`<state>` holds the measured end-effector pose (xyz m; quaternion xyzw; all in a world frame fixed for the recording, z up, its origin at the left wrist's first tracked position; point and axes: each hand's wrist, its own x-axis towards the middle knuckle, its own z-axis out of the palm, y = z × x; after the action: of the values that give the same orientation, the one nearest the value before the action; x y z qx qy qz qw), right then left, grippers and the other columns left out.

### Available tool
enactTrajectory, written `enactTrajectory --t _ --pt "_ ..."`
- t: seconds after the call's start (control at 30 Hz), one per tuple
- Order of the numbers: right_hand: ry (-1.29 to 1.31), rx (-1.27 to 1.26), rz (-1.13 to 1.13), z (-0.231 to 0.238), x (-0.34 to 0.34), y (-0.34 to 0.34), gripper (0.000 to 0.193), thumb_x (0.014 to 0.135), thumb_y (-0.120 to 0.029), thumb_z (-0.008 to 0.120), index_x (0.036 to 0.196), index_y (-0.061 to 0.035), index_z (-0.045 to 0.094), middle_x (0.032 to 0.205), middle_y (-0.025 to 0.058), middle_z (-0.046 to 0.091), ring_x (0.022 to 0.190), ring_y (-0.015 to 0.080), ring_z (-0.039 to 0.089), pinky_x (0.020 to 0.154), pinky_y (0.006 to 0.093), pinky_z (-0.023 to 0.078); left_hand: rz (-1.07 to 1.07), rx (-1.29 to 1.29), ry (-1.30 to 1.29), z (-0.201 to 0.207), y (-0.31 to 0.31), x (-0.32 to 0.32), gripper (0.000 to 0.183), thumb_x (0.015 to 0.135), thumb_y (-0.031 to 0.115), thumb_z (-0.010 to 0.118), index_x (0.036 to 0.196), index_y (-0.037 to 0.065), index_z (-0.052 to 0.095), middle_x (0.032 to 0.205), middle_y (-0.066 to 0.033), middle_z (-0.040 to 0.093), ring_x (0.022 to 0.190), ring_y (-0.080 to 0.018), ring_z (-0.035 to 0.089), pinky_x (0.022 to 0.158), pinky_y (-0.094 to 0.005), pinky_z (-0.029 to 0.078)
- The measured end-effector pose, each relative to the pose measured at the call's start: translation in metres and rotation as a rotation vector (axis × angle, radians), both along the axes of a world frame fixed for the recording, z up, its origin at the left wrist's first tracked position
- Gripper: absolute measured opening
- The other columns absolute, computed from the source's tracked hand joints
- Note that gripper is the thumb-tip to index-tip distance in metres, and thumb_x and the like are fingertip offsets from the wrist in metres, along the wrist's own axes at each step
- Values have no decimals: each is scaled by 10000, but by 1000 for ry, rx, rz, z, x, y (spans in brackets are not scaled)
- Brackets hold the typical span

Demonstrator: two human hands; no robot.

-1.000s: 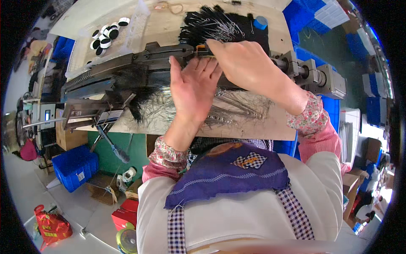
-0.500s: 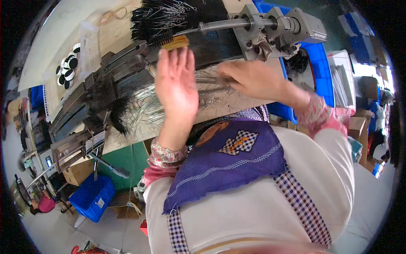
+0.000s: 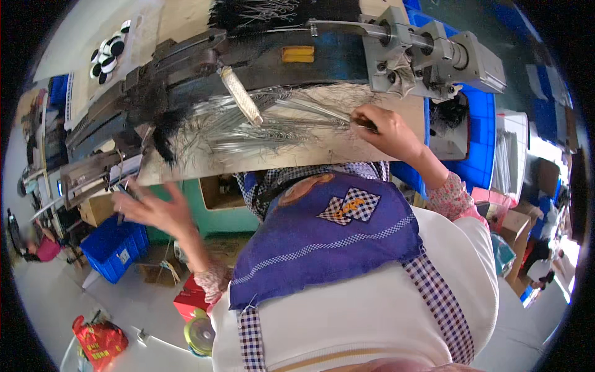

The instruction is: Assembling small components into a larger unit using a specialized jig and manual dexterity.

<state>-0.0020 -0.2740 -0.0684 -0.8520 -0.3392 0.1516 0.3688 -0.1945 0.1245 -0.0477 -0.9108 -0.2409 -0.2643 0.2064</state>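
My right hand [image 3: 385, 133] is over the right part of the pale bench top, its thumb and fingers closed at the ends of thin metal wires [image 3: 325, 111]. A dark patch shows under these fingers; I cannot make out what it is. My left hand [image 3: 155, 209], smeared by motion, is off the bench's front edge at the left with fingers apart. It is nearest to a metal bracket [image 3: 124, 168]. More loose silvery wires [image 3: 260, 139] lie on the bench, below a lever handle wrapped in whitish material [image 3: 240, 96].
A motor-driven shaft unit [image 3: 427, 49] stands at the back right. A yellow block [image 3: 297, 54] lies on the dark machine bed [image 3: 266, 65]. Black brushes with looped wire ends [image 3: 260, 11] are piled behind. Blue bins [image 3: 480, 133] stand to the right; black bristles [image 3: 162, 139] lie left.
My left hand has swung from above the bed to the lower left. My right hand has moved right and closed at the wires. The black brush beside the yellow block is gone from there.
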Motion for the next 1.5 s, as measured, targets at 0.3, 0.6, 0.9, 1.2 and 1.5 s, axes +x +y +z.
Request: enactTrajectory --t 0.3,0.6,0.9,1.2,1.5 --pt "-21 178 -205 32 3 8 208 880 -162 631 1003 -9 561 842 127 600 735 158 578 674 287 472 601 -708 -181 -24 88 -93 747 828 352 660 1388 -26 341 1225 -278 538 1071 -396 577 875 -487 456" --pt "-229 370 62 129 14 45 178 858 -30 623 1022 -3 561 932 77 612 829 145 610 762 259 492 -1041 -1158 -58 94 -140 78 840 795 233 706 1434 -29 230 1467 -252 282 1384 -379 241 1134 -438 170" --pt "-395 178 46 132 64 77 178 880 -54 556 1048 -33 611 909 107 619 784 277 634 702 334 510 -603 -1556 -140 27 -100 78 255 995 213 406 1014 -14 520 821 -67 546 783 -210 570 737 -340 483" --pt "-854 -62 299 106 96 120 234 767 -44 577 999 -39 608 903 83 576 880 263 599 732 355 518 -617 -2598 -374 93 -148 121 250 990 261 453 901 53 558 657 6 481 451 -96 391 415 -231 320" --pt "-755 57 240 106 81 118 163 700 21 584 852 -36 578 811 103 540 790 290 582 692 375 502 -905 -2512 -871 47 -47 78 205 974 260 490 1044 89 578 610 42 436 414 -55 313 364 -227 222"
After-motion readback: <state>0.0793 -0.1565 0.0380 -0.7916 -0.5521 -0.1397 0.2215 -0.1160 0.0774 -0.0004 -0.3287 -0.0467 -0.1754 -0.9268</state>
